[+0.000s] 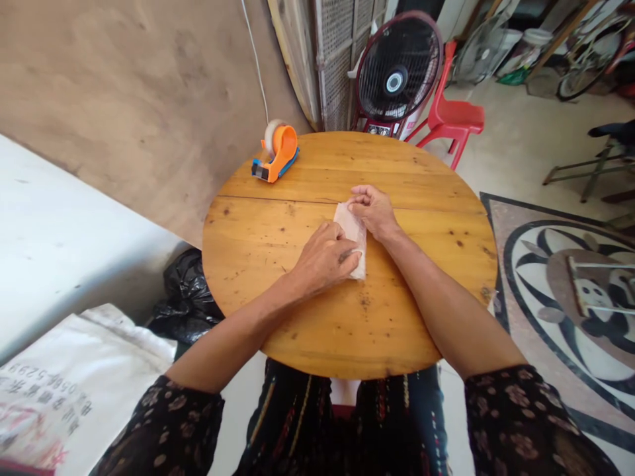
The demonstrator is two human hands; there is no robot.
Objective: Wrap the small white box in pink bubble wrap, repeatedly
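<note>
A pale pinkish-white flat packet (351,228), apparently wrapped in thin plastic or bubble wrap, lies lengthwise on the round wooden table (297,330). Curled over its near part is my left hand (327,259), thumb and fingers closed on the wrap. At the far right corner, my right hand (374,211) pinches the packet's edge between thumb and fingers. My fingers partly cover the packet, so its contents cannot be made out. An orange tape dispenser (282,151) with a roll of clear tape stands near the table's far left edge, apart from both hands.
Behind the table are a floor fan (395,82) and a red plastic chair (454,112). A wooden panel (149,99) rises close on the left. Below it are a black plastic bag (188,294) and a white printed sack (89,370).
</note>
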